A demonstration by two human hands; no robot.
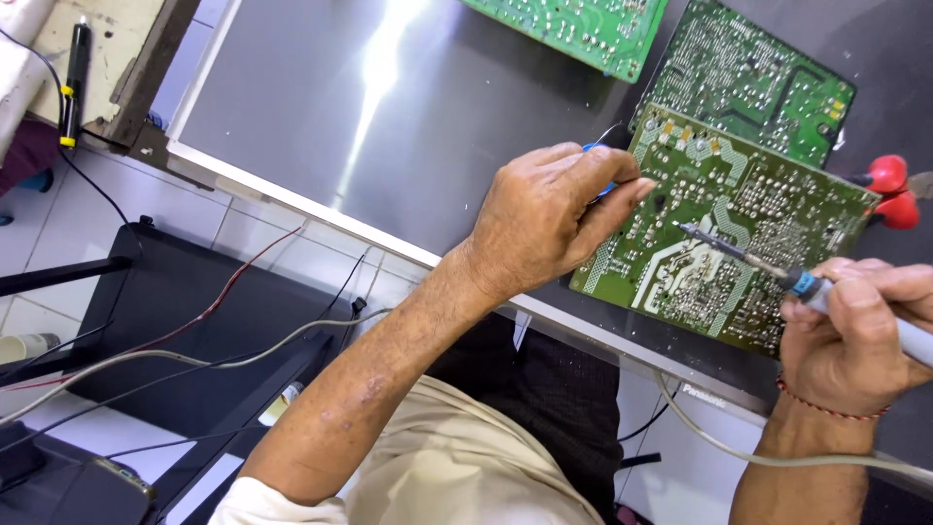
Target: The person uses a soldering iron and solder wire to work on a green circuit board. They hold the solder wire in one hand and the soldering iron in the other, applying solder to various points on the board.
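Right hand [855, 335] gripping soldering iron [777, 272]; circuit board [724, 228]

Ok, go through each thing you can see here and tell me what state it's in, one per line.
Left hand: grips the board's left edge, a blue item under the fingers.
Right hand: closed on the soldering iron.
Soldering iron: tilted, tip on the board.
Near circuit board: solder side up, propped tilted.
Two other boards: lying flat.
Metal panel: flat, reflecting light.

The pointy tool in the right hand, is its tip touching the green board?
Touching. In the head view, the soldering iron runs from the right hand, and its tip lies on the green board.
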